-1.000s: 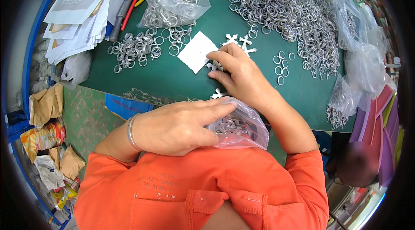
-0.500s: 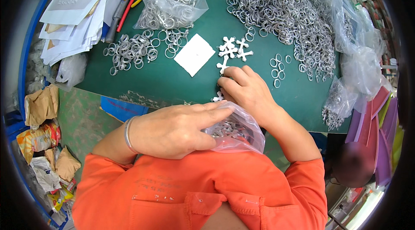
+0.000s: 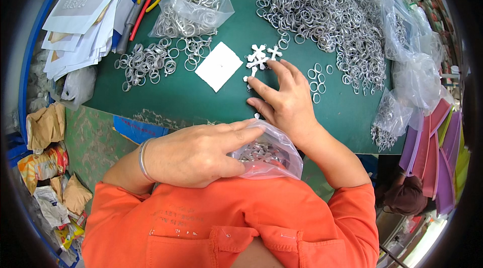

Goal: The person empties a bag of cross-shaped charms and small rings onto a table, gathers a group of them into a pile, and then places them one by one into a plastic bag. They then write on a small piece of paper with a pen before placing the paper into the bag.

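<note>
Tons of shiny metal rings (image 3: 322, 11) heaped on the green mat (image 3: 201, 102), way bigger than anything else here. My left hand (image 3: 196, 155) pinches the small clear bag (image 3: 269, 152) at its mouth, prob to keep it open near me. Right hand (image 3: 284, 99) is spread, holding nothing, fingertips on the little white cross-shaped pcs (image 3: 259, 59) (hard, plasticky-looking) just beside a white paper square (image 3: 219, 65).

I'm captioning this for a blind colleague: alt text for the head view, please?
Left hand holds a small clear bag of metal parts; right hand spreads over white cross-shaped pieces on a green table strewn with metal rings.
</note>
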